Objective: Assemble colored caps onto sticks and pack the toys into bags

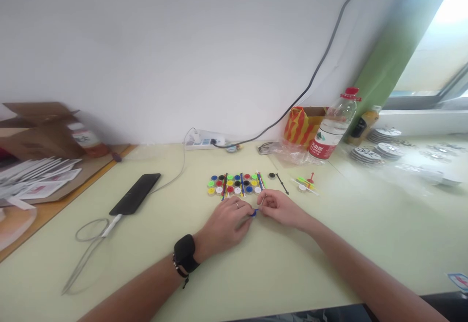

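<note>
My left hand [230, 219], with a ring on one finger, lies low over the table and pinches a small round blue disc [253, 213]. Close by on the right, the fingers of my right hand [281, 209] are closed on a thin blue stick at the disc's edge; most of the stick is hidden. Just beyond both hands stand rows of small coloured discs [237, 184] in yellow, green, blue, red, black and white. Between them lie bundles of coloured arrow-shaped sticks [242, 184].
Right of the rows are a black disc [271, 175], a black arrow stick [282, 184] and loose coloured arrows [310, 181]. A phone [135, 194] on a cable lies left. Behind stand a power strip [204, 139], a water bottle [333, 129] and stacked discs [365, 155].
</note>
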`<move>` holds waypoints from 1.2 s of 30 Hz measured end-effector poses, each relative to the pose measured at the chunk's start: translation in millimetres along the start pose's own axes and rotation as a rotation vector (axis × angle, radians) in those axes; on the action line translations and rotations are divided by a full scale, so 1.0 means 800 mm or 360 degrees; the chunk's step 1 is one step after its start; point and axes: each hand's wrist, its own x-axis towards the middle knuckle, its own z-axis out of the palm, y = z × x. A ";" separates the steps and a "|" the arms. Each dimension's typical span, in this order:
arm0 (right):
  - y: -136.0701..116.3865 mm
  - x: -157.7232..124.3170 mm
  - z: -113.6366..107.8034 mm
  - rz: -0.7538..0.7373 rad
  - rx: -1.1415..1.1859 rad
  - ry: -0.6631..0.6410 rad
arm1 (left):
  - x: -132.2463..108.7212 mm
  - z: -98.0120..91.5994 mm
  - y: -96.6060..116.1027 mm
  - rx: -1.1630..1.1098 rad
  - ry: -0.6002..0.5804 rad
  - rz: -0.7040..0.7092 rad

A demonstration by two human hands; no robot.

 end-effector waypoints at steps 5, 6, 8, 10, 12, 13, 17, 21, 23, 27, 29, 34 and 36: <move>0.004 -0.001 -0.002 -0.0096 -0.0164 -0.0007 | 0.000 0.001 0.002 -0.0042 -0.0010 -0.0026; 0.003 -0.002 -0.002 -0.0103 -0.0200 -0.0016 | 0.000 0.001 0.002 -0.0047 -0.0018 -0.0026; 0.000 -0.005 -0.003 -0.0121 -0.0281 -0.0027 | -0.001 0.000 0.002 -0.0057 -0.0022 -0.0027; -0.003 -0.009 -0.005 -0.0137 -0.0402 -0.0003 | -0.002 -0.001 0.001 -0.0098 0.0006 -0.0039; -0.005 -0.012 -0.006 -0.0139 -0.0525 0.0073 | -0.002 -0.002 0.000 -0.0175 0.0069 -0.0082; -0.005 -0.013 -0.006 -0.0135 -0.0570 0.0127 | -0.003 -0.003 -0.001 -0.0215 0.0111 -0.0117; -0.008 -0.017 -0.001 -0.0064 -0.0727 0.0401 | -0.004 -0.002 -0.005 -0.0296 0.0305 -0.0262; -0.023 -0.029 0.004 0.0055 -0.0848 0.0519 | -0.005 -0.001 -0.009 -0.0279 0.0410 -0.0311; -0.033 -0.038 0.000 0.0069 -0.0605 0.0032 | -0.004 0.000 -0.010 -0.0278 0.0449 -0.0322; -0.040 -0.047 -0.019 -0.0036 0.0249 -0.0921 | -0.005 0.001 -0.012 -0.0309 0.0495 -0.0327; -0.039 -0.043 -0.028 -0.0033 0.0440 -0.0717 | -0.005 0.002 -0.013 -0.0322 0.0498 -0.0330; -0.024 -0.023 -0.052 0.0112 0.0321 0.0071 | -0.004 -0.001 -0.012 -0.0368 0.0474 -0.0359; -0.011 -0.015 -0.064 0.0072 -0.0042 0.0371 | -0.003 -0.002 -0.013 -0.0397 0.0488 -0.0390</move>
